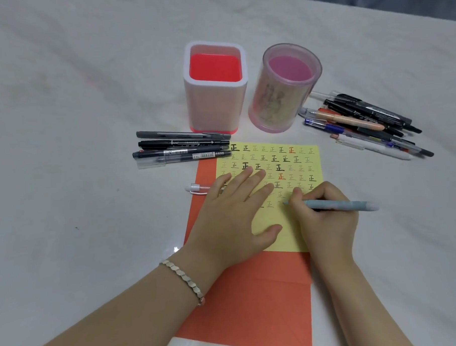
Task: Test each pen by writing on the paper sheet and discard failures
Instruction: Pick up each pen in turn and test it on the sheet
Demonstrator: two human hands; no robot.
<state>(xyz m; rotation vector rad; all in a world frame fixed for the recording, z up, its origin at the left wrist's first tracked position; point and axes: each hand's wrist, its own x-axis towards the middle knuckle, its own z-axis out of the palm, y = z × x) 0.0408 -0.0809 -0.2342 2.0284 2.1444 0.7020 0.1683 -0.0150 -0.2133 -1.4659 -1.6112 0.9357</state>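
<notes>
Right hand [325, 217] pinches the light blue plastic pen [340, 205]; left hand [234, 211], spread flat beside that grip, could smudge the yellow paper sheet [290, 240].

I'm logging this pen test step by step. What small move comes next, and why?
Probably write the next mark: the left hand presses the yellow sheet flat, and the right hand grips the blue pen, tip down beside the last row's marks.
</notes>
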